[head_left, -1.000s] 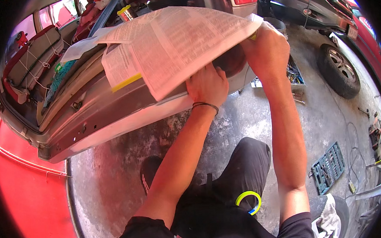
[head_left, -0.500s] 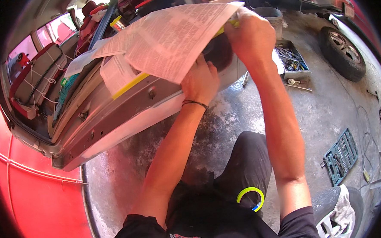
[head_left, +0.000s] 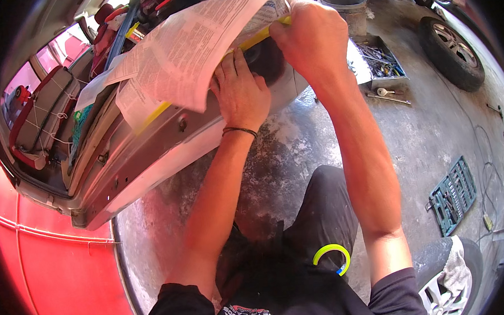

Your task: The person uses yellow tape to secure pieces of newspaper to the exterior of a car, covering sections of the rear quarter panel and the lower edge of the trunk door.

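A sheet of newspaper (head_left: 172, 53) lies over the upper edge of a grey car body panel (head_left: 143, 143), with a strip of yellow masking tape (head_left: 255, 38) along its border. My right hand (head_left: 314, 37) is closed on the taped border at its right end, thumb and fingers pinching it. Against the panel rests my left hand (head_left: 241, 89), fingers stretched out with their tips at the tape and sheet's edge. Between the hands a dark round recess (head_left: 268, 59) shows in the panel. A yellow tape roll (head_left: 346, 255) sits by my thigh, partly hidden by my shirt.
To the right lie an open tray of tools (head_left: 381, 59), a loose wheel (head_left: 450, 53) and a teal socket set case (head_left: 453, 195). A bucket (head_left: 347, 7) stands behind the tray. Low right is another wheel (head_left: 441, 296) with a cloth; a red panel (head_left: 58, 270) is at left.
My left hand has moved up and left, its fingers now extended to the tape. The right hand has shifted left with the sheet's border, and more of the yellow strip shows between them.
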Demonstrator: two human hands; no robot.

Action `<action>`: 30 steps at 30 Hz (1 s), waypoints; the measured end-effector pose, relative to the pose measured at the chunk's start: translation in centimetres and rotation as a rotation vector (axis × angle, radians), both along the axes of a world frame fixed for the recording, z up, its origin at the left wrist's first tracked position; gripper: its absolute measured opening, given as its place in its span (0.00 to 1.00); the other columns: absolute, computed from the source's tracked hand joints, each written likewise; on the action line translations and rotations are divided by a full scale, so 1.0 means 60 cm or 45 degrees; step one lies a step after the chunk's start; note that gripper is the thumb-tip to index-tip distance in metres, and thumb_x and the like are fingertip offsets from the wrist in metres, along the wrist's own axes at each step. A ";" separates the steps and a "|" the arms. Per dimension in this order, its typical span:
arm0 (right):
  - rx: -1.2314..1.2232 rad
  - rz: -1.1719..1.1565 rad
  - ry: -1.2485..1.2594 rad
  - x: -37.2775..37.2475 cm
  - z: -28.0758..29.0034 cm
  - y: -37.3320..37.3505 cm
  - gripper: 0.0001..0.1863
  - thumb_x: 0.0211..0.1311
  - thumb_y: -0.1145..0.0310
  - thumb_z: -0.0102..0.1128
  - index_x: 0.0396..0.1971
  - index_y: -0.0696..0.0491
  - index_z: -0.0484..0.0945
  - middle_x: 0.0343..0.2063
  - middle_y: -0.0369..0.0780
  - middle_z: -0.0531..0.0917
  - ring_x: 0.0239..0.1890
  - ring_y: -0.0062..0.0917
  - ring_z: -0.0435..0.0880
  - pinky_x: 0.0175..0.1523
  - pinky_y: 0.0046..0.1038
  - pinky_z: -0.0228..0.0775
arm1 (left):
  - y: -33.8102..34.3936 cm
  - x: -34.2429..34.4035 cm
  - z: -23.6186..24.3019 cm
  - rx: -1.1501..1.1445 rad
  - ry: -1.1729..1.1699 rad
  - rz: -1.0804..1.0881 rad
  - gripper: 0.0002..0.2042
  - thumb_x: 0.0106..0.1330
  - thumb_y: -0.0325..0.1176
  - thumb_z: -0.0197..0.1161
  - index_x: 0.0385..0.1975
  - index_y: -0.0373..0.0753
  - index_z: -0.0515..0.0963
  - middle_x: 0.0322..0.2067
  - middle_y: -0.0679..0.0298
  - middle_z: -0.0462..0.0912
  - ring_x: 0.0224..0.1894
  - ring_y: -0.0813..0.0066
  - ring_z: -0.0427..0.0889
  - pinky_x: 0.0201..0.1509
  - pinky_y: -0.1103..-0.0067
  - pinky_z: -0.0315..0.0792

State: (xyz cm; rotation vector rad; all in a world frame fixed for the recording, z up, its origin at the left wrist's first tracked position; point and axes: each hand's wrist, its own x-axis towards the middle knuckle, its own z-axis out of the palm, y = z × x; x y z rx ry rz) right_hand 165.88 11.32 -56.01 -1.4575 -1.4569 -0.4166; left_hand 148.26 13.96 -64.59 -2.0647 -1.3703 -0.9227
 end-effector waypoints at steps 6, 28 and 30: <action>0.034 0.023 0.081 -0.017 -0.011 -0.008 0.14 0.58 0.60 0.70 0.37 0.55 0.86 0.32 0.51 0.90 0.38 0.48 0.91 0.47 0.46 0.82 | 0.011 -0.010 0.023 -0.006 0.240 -0.002 0.30 0.69 0.39 0.64 0.69 0.32 0.73 0.67 0.49 0.74 0.69 0.47 0.71 0.70 0.51 0.64; 0.081 -0.101 0.136 -0.033 -0.006 -0.003 0.06 0.56 0.69 0.68 0.33 0.52 0.87 0.31 0.45 0.90 0.38 0.45 0.92 0.42 0.43 0.85 | 0.034 -0.032 0.019 -0.154 -0.104 -0.405 0.28 0.77 0.41 0.60 0.71 0.29 0.69 0.68 0.40 0.71 0.72 0.38 0.66 0.76 0.51 0.61; 0.068 -0.075 0.114 -0.035 -0.009 -0.002 0.08 0.55 0.69 0.69 0.34 0.53 0.86 0.30 0.47 0.90 0.36 0.46 0.92 0.42 0.44 0.84 | 0.036 -0.030 0.020 -0.121 -0.058 -0.330 0.27 0.76 0.40 0.60 0.69 0.29 0.71 0.68 0.39 0.71 0.72 0.39 0.66 0.77 0.51 0.59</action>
